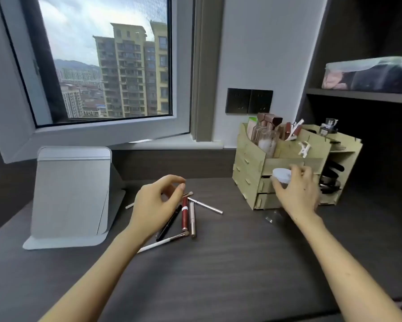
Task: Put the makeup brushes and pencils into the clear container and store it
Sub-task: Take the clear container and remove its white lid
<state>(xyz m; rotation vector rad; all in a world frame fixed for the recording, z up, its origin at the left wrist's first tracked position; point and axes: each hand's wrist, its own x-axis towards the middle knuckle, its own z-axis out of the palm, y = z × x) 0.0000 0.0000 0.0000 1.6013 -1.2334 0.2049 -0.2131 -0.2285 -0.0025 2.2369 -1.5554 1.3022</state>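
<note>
Your left hand (157, 205) hovers loosely curled, holding nothing, over the brushes and pencils (188, 217) scattered on the dark surface (218, 263). Your right hand (297, 194) grips the clear container (279, 182) (white-lidded) beside the wooden organizer (251, 163), under the window (102, 66).

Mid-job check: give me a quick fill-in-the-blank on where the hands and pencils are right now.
1. The right hand grips a jar with a ____ lid.
2. The brushes and pencils lie on the ____.
3. The left hand hovers over them holding ____.
4. The jar is in front of the ____ organizer.

Missing: white; desk; nothing; wooden
</note>
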